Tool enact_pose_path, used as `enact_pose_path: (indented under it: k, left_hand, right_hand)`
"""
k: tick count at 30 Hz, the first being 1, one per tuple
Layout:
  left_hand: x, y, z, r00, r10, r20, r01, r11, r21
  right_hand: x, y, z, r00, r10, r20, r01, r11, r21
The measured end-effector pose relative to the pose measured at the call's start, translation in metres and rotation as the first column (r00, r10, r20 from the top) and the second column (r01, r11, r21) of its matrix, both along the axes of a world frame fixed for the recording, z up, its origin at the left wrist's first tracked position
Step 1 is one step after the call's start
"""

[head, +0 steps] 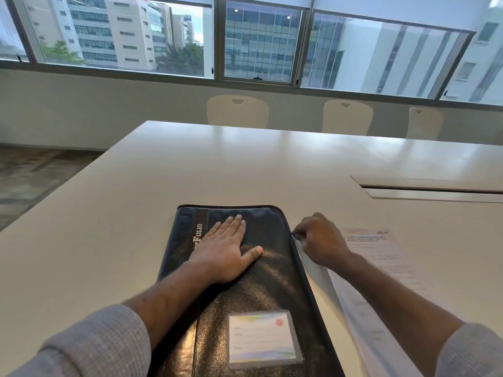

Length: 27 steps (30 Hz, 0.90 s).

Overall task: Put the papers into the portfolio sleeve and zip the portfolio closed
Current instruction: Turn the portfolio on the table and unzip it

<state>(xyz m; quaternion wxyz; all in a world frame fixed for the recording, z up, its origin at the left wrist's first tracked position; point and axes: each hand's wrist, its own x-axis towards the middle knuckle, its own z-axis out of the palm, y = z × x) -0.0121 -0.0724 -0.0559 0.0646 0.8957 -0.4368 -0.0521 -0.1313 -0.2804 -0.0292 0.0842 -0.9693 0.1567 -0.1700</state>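
Note:
A black leather portfolio lies flat and folded shut on the white table in front of me, with a name card window near its front edge. My left hand rests flat on its cover, fingers spread. My right hand is at the portfolio's right edge, fingers pinched on the zipper pull near the far right corner. Printed papers lie on the table just right of the portfolio, partly under my right forearm. A pale sheet or sleeve edge shows along the portfolio's right side.
A recessed cable slot sits in the table at the far right. Three white chairs stand behind the far table edge under the windows. The table's left edge drops to carpeted floor.

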Motion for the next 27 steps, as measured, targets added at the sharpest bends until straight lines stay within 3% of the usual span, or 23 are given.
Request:
enact_pose_path:
  k: [27]
  left_hand:
    - [0.001,-0.004,0.006,0.999,0.036,0.033,-0.038,0.997,0.062]
  right_hand:
    - [-0.165,0.07,-0.003,0.981,0.193,-0.023,-0.19,0.979,0.074]
